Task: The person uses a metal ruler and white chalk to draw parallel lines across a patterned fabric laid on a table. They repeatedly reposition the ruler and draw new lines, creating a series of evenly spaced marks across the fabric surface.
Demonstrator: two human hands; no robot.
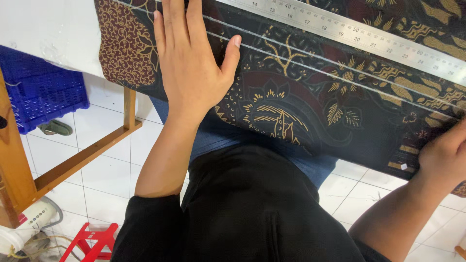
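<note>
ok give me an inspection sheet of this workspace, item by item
surface: white table, mostly covered by the cloth
job's things: dark patterned cloth with gold and maroon motifs, hanging over the near edge; metal ruler lying on it at a slant; pale lines marked along the cloth
clutter: nothing seen on the table
hands: left hand flat on the cloth, fingers spread; right hand at the cloth's right edge, grip unclear
cables: cord on the floor at lower left
surroundings: white tiled floor, blue crate, red stool, wooden frame, sandal
</note>
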